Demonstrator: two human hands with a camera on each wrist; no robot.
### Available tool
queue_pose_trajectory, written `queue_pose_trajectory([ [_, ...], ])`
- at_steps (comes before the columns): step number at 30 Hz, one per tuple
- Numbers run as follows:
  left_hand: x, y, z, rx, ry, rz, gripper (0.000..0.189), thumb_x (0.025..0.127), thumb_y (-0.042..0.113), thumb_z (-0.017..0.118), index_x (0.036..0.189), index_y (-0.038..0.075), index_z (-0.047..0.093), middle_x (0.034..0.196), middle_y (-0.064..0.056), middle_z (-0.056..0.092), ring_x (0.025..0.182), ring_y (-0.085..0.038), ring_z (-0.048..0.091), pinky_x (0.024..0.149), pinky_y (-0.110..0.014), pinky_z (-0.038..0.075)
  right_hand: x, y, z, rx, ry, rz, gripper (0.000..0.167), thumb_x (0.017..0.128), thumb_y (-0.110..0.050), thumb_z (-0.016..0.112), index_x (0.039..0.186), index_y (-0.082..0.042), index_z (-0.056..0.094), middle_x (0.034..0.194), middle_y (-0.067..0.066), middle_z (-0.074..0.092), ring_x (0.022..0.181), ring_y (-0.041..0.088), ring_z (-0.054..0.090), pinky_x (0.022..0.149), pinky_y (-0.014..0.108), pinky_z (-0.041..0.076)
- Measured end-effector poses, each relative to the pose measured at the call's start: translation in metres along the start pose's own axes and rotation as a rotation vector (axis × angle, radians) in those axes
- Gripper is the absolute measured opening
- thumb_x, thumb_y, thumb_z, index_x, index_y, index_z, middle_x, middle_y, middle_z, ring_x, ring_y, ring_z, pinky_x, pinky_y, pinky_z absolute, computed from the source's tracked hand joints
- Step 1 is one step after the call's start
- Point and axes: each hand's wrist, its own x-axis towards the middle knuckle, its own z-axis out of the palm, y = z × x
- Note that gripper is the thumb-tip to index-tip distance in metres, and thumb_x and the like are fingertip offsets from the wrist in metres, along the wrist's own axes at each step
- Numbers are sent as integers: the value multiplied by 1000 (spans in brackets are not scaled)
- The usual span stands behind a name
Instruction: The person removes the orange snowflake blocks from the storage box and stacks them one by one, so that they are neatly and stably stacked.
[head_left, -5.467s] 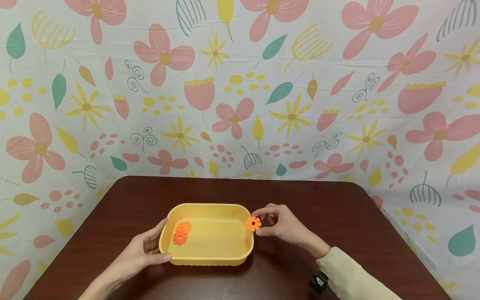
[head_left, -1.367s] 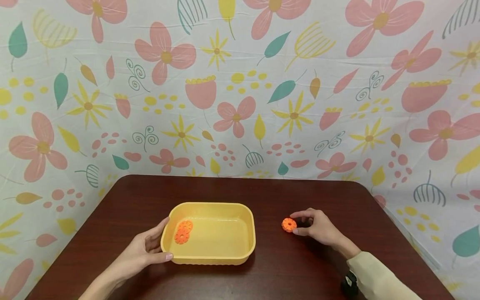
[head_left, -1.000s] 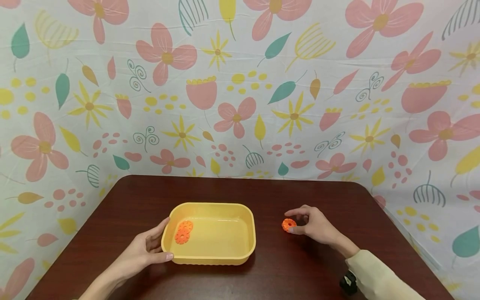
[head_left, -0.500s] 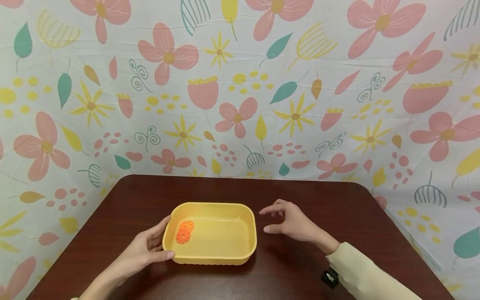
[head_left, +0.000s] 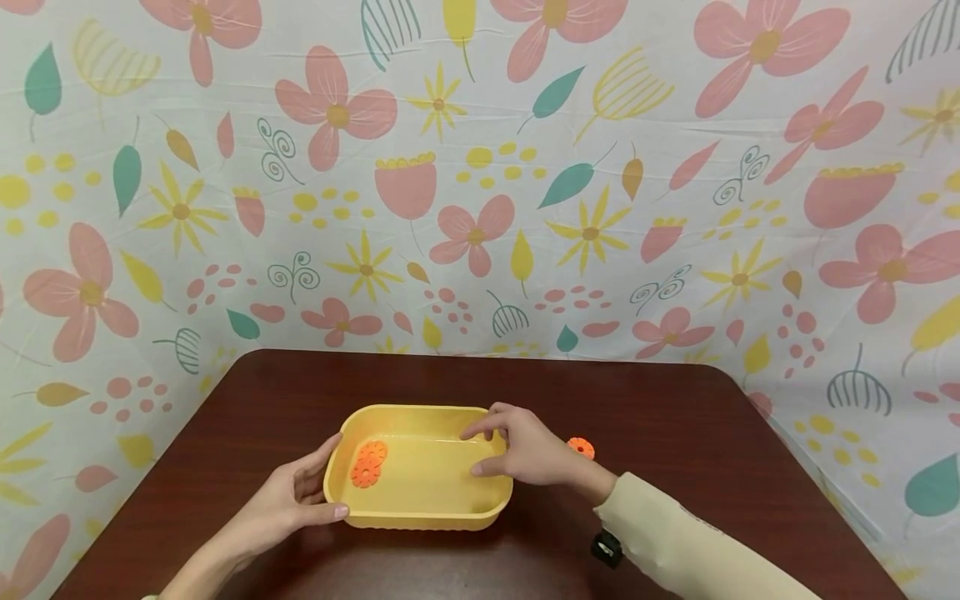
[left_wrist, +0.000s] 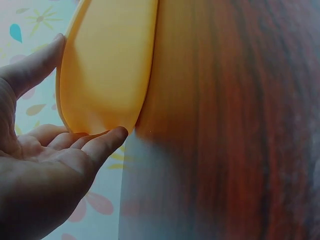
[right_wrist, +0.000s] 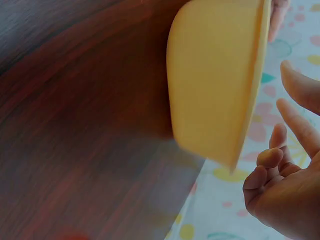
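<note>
A yellow plastic tray (head_left: 420, 521) stands on the dark table. My left hand (head_left: 288, 500) grips its left end, with the thumb near the front corner and the fingers along the side; the left wrist view shows the left hand (left_wrist: 55, 160) spanning that end of the tray (left_wrist: 107, 65). Two orange notched discs (head_left: 366, 473) lie partly overlapping inside the tray at the left. My right hand (head_left: 528, 446) reaches over the right rim with thumb and forefinger apart and nothing between them. Behind that wrist, a small orange notched piece (head_left: 581, 447) sits on the table, partly covered by it.
The brown table (head_left: 660, 400) has rounded far corners. Behind it hangs a white cloth (head_left: 480, 125) printed with flowers. A black device (head_left: 607, 548) is worn at the right wrist, by the pale sleeve (head_left: 675, 525).
My right hand held an orange disc at the right rim, later held the orange piece on the table, then let go and moved left over the tray. The left hand kept its grip.
</note>
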Motion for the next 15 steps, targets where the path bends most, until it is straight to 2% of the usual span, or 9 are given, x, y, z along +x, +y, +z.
queue_pose_trajectory([
  [4,0,-1,-1,-8,-3,2,100,93,5,80,167,-2,13,170,-26,16,151,-48,27,103,-30,51,14,-6,16,22,-18,-1,34,85,-14,91,117,-17,80,101,-8,66,86,24,54,69,29,41],
  [8,1,-2,-1,-12,-10,13,100,93,4,79,167,-2,13,170,-26,16,151,-48,26,103,-30,51,27,-11,32,37,-25,-30,32,84,-11,91,114,-13,81,105,0,73,78,28,56,67,26,43],
  [11,1,-2,0,-13,-11,19,100,93,3,79,167,-2,13,170,-27,16,150,-48,26,103,-29,51,36,-14,43,23,-34,-50,34,82,-10,92,115,-9,81,103,9,73,70,20,53,65,25,43],
  [15,1,-2,0,-10,-8,22,100,93,3,80,167,-3,13,169,-28,17,150,-49,26,102,-27,51,46,-18,58,5,-61,-39,39,81,-13,94,117,-8,80,100,11,71,67,12,52,65,23,45],
])
